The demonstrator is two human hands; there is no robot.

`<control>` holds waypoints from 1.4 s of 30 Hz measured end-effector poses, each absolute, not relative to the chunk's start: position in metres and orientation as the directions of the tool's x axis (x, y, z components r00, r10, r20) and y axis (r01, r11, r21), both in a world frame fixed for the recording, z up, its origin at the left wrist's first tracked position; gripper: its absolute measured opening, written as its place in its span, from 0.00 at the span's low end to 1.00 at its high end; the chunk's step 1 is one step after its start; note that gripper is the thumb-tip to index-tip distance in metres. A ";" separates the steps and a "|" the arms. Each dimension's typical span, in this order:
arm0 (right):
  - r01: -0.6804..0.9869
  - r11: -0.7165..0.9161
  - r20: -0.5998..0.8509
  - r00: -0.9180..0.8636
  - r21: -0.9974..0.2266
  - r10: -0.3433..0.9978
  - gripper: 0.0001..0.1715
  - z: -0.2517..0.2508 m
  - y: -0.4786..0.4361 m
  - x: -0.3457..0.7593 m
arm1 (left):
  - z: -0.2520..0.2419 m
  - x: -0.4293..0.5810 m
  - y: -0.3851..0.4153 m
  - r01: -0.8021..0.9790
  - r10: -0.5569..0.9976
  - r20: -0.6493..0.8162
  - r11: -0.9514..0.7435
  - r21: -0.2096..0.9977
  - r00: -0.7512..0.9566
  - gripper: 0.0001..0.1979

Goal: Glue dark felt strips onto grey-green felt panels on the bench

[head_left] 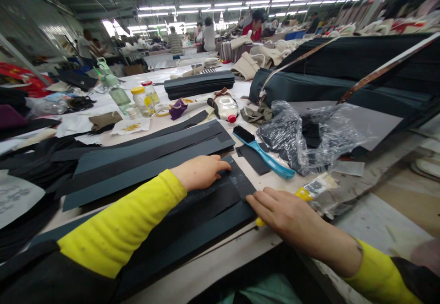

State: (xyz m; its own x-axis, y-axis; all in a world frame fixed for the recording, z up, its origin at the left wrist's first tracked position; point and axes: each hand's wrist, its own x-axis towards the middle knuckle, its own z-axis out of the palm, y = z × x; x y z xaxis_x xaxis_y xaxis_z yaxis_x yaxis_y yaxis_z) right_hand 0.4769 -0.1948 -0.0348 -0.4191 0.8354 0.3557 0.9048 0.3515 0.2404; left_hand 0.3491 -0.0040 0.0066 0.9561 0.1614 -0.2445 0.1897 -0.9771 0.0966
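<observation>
Long dark strips lie stacked on the table in front of me, one with whitish smears near its right end. My left hand rests on the strips, its fingers bent and together near that end; whether they pinch a layer is too small to tell. At the right end of the stack, my right hand is closed around a yellow-handled paint brush, its bristles pointing away to the right and its handle end showing under the palm. The fingertips of that hand touch the strip's corner.
Beyond lie a second strip stack, a blue brush, crumpled clear plastic, a white bottle with red cap, jars and a green spray bottle. A tall dark pile stands right. People are in the background.
</observation>
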 end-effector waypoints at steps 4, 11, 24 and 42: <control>0.907 0.344 0.364 -0.414 0.242 0.834 0.15 -0.035 -0.195 0.477 | 0.006 0.349 -0.004 0.187 0.158 -0.245 -0.977 0.103 0.957 0.17; 0.918 0.314 0.331 -0.382 0.242 0.863 0.15 -0.038 -0.194 0.477 | 0.007 0.347 -0.007 0.189 0.163 -0.237 -0.978 0.090 0.958 0.18; 0.943 0.280 0.324 -0.326 0.183 0.888 0.16 -0.039 -0.197 0.474 | 0.011 0.336 -0.031 0.330 0.283 -0.196 -0.899 0.287 0.939 0.18; 0.984 0.165 0.448 -0.120 -0.064 0.886 0.13 -0.023 -0.201 0.474 | 0.022 0.322 -0.046 0.382 0.330 -0.216 -0.610 0.695 0.919 0.18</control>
